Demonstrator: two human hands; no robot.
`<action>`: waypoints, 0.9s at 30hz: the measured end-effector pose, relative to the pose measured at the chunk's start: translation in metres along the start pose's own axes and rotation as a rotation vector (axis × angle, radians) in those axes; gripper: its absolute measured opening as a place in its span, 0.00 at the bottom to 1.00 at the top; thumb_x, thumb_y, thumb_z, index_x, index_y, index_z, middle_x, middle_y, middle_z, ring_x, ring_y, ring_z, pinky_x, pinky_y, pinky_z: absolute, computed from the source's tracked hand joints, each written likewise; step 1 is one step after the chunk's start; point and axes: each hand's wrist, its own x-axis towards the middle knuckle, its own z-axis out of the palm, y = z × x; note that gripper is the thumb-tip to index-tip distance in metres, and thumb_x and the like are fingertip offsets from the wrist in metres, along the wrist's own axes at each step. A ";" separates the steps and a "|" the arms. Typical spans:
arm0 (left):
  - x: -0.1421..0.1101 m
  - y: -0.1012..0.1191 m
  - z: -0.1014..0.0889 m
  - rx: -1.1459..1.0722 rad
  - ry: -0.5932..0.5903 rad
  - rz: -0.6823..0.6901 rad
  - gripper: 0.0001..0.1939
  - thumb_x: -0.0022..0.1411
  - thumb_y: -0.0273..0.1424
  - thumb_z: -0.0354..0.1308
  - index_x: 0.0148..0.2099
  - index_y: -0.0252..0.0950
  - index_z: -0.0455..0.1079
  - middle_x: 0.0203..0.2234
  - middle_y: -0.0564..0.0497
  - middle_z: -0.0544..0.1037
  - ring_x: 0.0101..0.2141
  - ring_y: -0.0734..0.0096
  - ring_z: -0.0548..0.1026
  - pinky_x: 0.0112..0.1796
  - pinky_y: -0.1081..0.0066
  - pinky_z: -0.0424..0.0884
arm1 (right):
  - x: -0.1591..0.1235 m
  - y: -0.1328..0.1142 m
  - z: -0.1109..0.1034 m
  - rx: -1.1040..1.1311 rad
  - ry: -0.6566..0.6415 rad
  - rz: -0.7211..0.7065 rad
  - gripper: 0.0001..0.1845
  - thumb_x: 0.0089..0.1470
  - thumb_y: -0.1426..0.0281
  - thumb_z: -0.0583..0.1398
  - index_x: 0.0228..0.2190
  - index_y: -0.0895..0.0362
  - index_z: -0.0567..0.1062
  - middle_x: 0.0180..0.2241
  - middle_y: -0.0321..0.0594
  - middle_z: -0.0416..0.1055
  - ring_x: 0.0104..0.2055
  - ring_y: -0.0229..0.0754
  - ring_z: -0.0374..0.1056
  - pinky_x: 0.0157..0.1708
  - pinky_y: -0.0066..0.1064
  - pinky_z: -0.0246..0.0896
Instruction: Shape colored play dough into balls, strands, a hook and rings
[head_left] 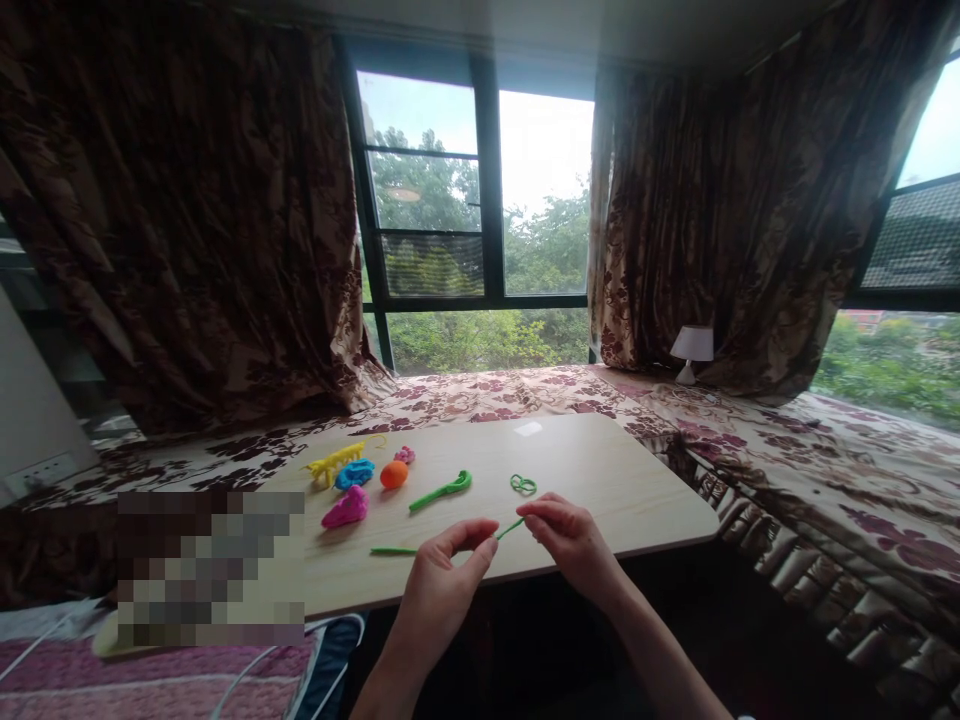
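Observation:
A thin green strand that looks like modelling clay (511, 528) stretches between my two hands, just above the near edge of the table. My left hand (448, 575) pinches one part of it between thumb and fingers. At the strand's other end, my right hand (564, 535) is closed in a pinch. A green length (394, 551) shows left of my left hand; whether it is the same strand is hidden. Beyond my hands lie a small looped green piece (523, 485) and a thicker green stick with a curled end (441, 491).
On the pale wooden table (600, 455) sit a yellow spiky shape (335, 464), a blue lump (355, 474), an orange ball (394, 475), a magenta lump (346, 508) and a small pink piece (405, 455). A white lamp (691, 346) stands on the window ledge.

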 end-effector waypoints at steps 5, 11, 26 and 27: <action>0.001 -0.003 -0.001 0.016 0.015 0.011 0.14 0.49 0.37 0.58 0.37 0.36 0.73 0.31 0.50 0.77 0.35 0.66 0.73 0.40 0.68 0.66 | 0.000 0.000 0.000 -0.005 0.047 -0.009 0.10 0.51 0.64 0.56 0.28 0.56 0.76 0.28 0.38 0.69 0.31 0.39 0.64 0.31 0.29 0.59; 0.003 -0.006 -0.003 0.022 0.054 0.019 0.13 0.49 0.38 0.57 0.36 0.36 0.72 0.29 0.50 0.77 0.33 0.67 0.73 0.37 0.70 0.66 | -0.003 -0.003 -0.002 -0.018 -0.066 0.080 0.15 0.54 0.64 0.53 0.41 0.54 0.73 0.34 0.40 0.72 0.36 0.41 0.67 0.35 0.33 0.61; 0.000 0.004 -0.001 0.025 -0.013 0.055 0.12 0.51 0.38 0.55 0.35 0.36 0.73 0.29 0.51 0.77 0.33 0.66 0.73 0.38 0.70 0.66 | -0.005 -0.009 0.011 -0.074 -0.056 -0.030 0.07 0.50 0.69 0.57 0.28 0.56 0.75 0.28 0.36 0.71 0.30 0.37 0.65 0.32 0.29 0.59; 0.001 0.004 0.000 0.053 -0.012 0.072 0.11 0.51 0.37 0.55 0.34 0.37 0.73 0.29 0.51 0.77 0.33 0.66 0.73 0.38 0.70 0.66 | -0.005 -0.007 0.009 -0.082 -0.060 -0.030 0.07 0.50 0.69 0.57 0.29 0.56 0.75 0.28 0.36 0.71 0.30 0.37 0.65 0.32 0.29 0.59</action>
